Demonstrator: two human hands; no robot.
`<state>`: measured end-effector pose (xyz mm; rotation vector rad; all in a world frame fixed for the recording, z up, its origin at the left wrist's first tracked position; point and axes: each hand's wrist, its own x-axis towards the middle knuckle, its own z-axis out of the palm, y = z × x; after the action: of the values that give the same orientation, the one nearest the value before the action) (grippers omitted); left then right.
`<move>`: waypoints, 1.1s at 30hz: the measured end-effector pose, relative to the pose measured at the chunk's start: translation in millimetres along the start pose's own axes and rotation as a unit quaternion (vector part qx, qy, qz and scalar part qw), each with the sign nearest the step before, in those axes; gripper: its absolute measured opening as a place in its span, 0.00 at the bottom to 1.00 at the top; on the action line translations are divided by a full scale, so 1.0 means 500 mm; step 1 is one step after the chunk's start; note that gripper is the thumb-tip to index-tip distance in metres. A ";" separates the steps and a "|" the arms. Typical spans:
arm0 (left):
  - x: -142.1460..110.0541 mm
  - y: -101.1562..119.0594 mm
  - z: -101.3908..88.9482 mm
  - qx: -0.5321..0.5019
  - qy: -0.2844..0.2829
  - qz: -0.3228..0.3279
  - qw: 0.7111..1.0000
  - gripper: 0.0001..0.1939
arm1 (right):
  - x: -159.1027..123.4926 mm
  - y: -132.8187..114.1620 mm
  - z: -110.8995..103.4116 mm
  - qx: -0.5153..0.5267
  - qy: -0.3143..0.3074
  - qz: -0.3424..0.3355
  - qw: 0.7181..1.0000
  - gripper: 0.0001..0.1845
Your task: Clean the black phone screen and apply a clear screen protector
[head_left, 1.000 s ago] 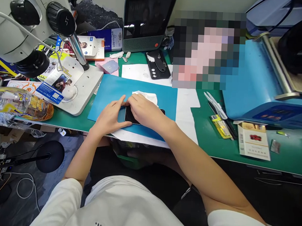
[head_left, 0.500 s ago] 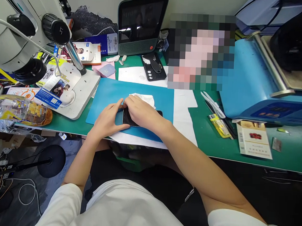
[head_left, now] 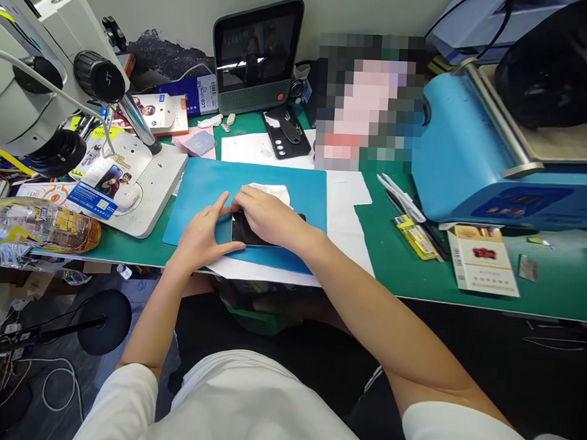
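A black phone (head_left: 242, 231) lies flat on a blue work mat (head_left: 197, 190) near the front of the green bench. My left hand (head_left: 203, 232) grips the phone's left end between thumb and forefinger. My right hand (head_left: 269, 216) lies palm-down over the phone's middle, fingers pressed on its screen, hiding most of it. A crumpled white cloth (head_left: 275, 192) sits just behind my right hand.
A microscope (head_left: 47, 73) and its white base (head_left: 154, 181) stand at the left. A small screen (head_left: 255, 53) and a black phone case (head_left: 286, 134) are behind the mat. A blue roller machine (head_left: 495, 157), a cigarette pack (head_left: 483, 261) and a yellow lighter (head_left: 414, 235) lie to the right.
Both hands stay on the phone; my left forefinger has lifted away from my right hand and now stands more upright. The view has shifted slightly.
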<state>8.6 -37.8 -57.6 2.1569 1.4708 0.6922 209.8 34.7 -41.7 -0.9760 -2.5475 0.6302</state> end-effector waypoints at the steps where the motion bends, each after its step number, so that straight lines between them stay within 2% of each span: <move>1: 0.000 -0.001 0.000 -0.004 0.003 0.001 1.000 0.57 | -0.006 0.003 -0.007 0.008 -0.002 -0.006 1.000 0.19; 3: 0.000 -0.001 -0.001 -0.011 0.004 0.005 1.000 0.56 | -0.026 0.018 -0.029 0.027 0.013 -0.019 0.999 0.21; 5: 0.000 0.001 -0.002 -0.013 0.003 0.006 1.000 0.54 | -0.056 0.043 -0.056 0.044 0.057 -0.020 0.997 0.22; 8: 0.001 0.005 -0.005 -0.006 0.002 -0.001 1.000 0.53 | -0.101 0.090 -0.098 0.051 0.129 0.018 0.990 0.21; 11: 0.001 0.010 -0.009 0.005 0.004 -0.002 1.000 0.50 | -0.126 0.128 -0.114 0.045 0.145 0.055 0.987 0.20; 16: 0.003 0.016 -0.015 0.046 0.002 0.006 0.999 0.36 | -0.112 0.167 -0.083 0.071 0.071 0.022 0.995 0.24; 20: 0.005 0.019 -0.019 0.060 0.000 -0.001 0.998 0.33 | -0.101 0.188 -0.061 0.052 0.043 0.008 0.998 0.27; 28: 0.010 0.019 -0.020 0.058 -0.003 -0.010 0.998 0.34 | -0.113 0.207 -0.054 -0.079 0.075 0.006 0.994 0.31; 33: 0.010 0.021 -0.020 0.067 -0.003 -0.016 0.998 0.34 | -0.119 0.208 -0.055 -0.071 0.114 0.038 0.990 0.27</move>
<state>11.5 -35.8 -42.4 2.2276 1.5858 0.5899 320.7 70.3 -80.9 -1.1272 -2.3867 0.3376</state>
